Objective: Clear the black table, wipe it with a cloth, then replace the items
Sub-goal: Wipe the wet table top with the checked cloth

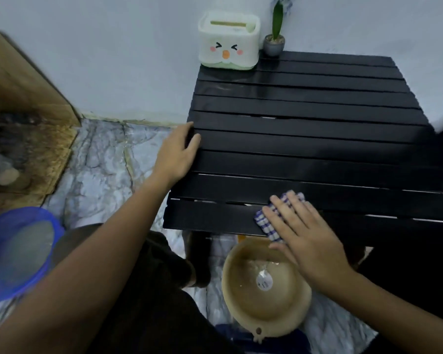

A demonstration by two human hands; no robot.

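The black slatted table (304,134) fills the right half of the view. My left hand (175,153) grips its left edge, fingers curled over a slat. My right hand (303,233) lies flat, fingers spread, pressing a blue-and-white checked cloth (265,223) onto the table's near edge. A white tissue box with a cartoon face (228,42) stands at the far left corner. A small grey pot with a green plant (274,43) stands beside it, against the wall.
A beige basin with a little water (264,290) sits on the marble-patterned floor below the table's near edge. A blue bucket (16,254) is at the left. A brown stained board (23,103) leans against the pale wall.
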